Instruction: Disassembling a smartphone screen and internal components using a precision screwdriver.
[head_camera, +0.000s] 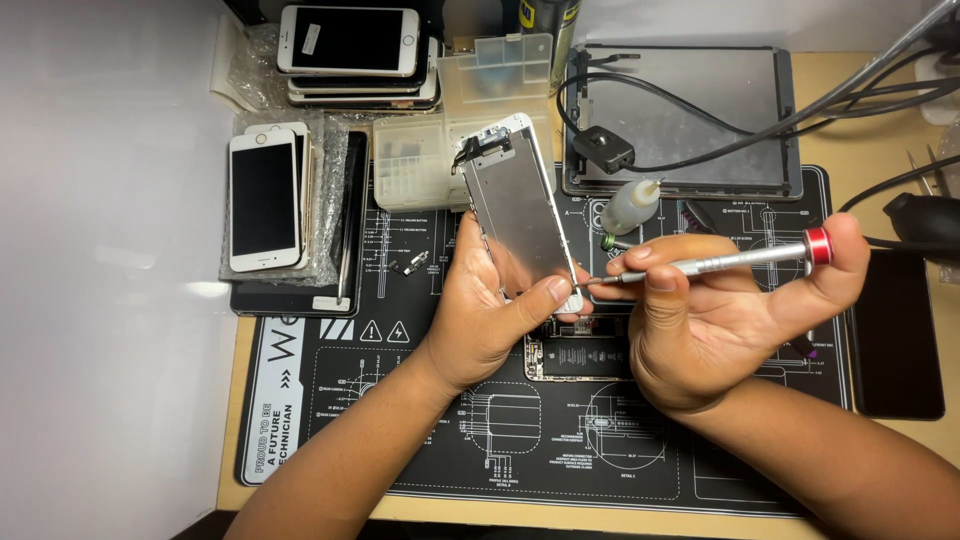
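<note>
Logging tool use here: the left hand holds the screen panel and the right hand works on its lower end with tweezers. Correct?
Not quite. In the head view the right hand holds a screwdriver, not tweezers. Its tip meets the lower end of the screen panel, held by the left hand.

A pale wooden desk (880, 110) fills the view, lit evenly from above. A black work mat (400, 420) printed with white diagrams covers most of its middle. Left of the mat a plain white surface (110, 300) runs the whole height of the view, catching a soft bright glare. Beyond the mat's far edge the desk meets a dark gap
</note>
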